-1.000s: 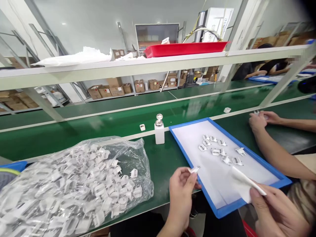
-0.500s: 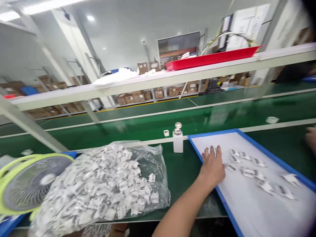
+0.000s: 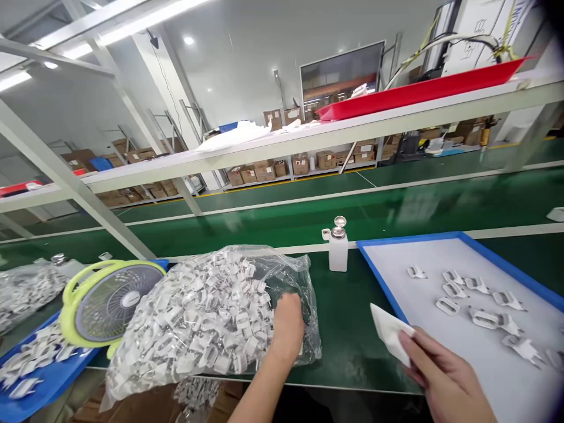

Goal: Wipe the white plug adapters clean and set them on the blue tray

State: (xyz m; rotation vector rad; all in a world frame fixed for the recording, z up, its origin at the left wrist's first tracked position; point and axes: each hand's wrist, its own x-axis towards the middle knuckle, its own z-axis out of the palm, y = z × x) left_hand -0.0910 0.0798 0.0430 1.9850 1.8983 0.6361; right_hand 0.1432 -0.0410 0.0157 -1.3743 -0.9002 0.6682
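Observation:
My left hand (image 3: 288,326) reaches into the open right side of a clear plastic bag (image 3: 198,311) full of small white plastic parts. Its fingers are bent down among the parts and mostly hidden. Near the left edge of the blue-rimmed white tray (image 3: 381,271), my right hand (image 3: 440,367) pinches a folded white cloth (image 3: 391,332) between thumb and fingers. Several white parts with prongs (image 3: 484,318) lie spread over the tray. A white pump bottle (image 3: 338,252) with its metal lid raised stands between bag and tray.
At the left are a yellow-green fan (image 3: 118,302) and a blue tray (image 3: 48,385) holding white parts. A raised shelf (image 3: 264,147) crosses above the bench, with a red tray (image 3: 418,91) on it. Behind the bottle sits a small white piece (image 3: 325,234).
My left hand has moved from the tray to the bag. My right hand has come into view with the white cloth. The whole view has shifted toward the left.

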